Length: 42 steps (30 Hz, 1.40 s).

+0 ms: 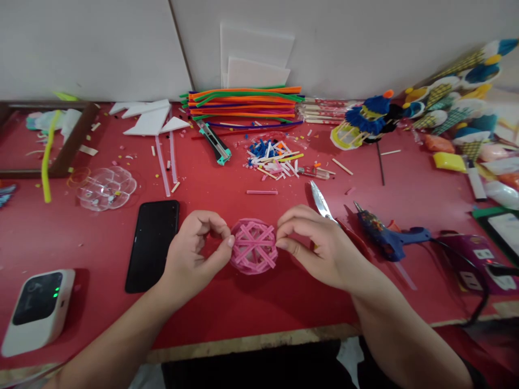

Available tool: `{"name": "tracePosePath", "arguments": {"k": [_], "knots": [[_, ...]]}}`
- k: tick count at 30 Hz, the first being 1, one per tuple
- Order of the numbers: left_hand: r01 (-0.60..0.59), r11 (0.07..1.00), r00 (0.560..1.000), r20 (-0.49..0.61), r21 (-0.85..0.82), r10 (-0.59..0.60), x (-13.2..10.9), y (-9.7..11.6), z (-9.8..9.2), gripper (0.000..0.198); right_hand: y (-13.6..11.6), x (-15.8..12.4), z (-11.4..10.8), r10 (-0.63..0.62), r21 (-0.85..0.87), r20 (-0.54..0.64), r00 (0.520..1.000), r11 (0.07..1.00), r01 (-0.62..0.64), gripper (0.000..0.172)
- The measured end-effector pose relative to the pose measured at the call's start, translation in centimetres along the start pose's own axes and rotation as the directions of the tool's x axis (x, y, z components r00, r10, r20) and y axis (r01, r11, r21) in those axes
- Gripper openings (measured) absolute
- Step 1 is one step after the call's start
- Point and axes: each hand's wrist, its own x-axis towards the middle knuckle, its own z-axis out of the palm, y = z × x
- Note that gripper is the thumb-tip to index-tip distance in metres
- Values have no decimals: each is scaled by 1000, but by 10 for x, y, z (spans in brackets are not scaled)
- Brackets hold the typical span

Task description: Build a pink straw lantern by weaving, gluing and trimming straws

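Note:
A small round pink craft piece point(254, 244), with crossed strips like wheel spokes over its top, is just above or on the red table in front of me. My left hand point(205, 243) pinches its left edge between thumb and forefinger. On the opposite edge, my right hand point(306, 243) pinches with thumb and fingers together. A single pink stick point(262, 192) lies beyond the piece. Scissors point(320, 200) with red handles lie partly under my right hand. To the right rests a blue glue gun point(389, 232).
A black phone point(152, 246) and a white device point(39, 310) lie at left. Behind are a utility knife point(214, 141), cut scraps point(273, 156) and bundled pipe cleaners point(245, 102). A power strip point(478, 262) sits at right, beside the glue gun's cord.

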Motion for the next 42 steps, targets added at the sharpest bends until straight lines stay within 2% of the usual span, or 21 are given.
{"name": "tracePosePath", "arguments": {"k": [9, 17, 26, 34, 39, 42], "knots": [[-12, 1000, 999, 33, 3, 12, -1, 0, -3, 15, -2, 1, -3, 33, 54, 17, 999, 998, -34, 9], [-40, 992, 998, 43, 118, 35, -4, -4, -6, 12, -3, 0, -3, 72, 114, 31, 997, 991, -76, 9], [48, 998, 995, 85, 27, -50, -1, 2, -7, 9, 0, 3, -6, 234, 244, 138, 962, 934, -262, 11], [143, 989, 985, 98, -33, -139, 2, 2, -8, 13, 8, 2, -6, 300, 360, 231, 926, 858, -368, 13], [187, 981, 977, 117, -57, -179, 3, 1, -8, 17, 10, 3, -5, 350, 430, 233, 907, 800, -419, 9], [170, 984, 981, 106, -49, -164, 2, 2, -8, 15, 11, 3, -3, 352, 446, 220, 910, 793, -415, 10]]}}
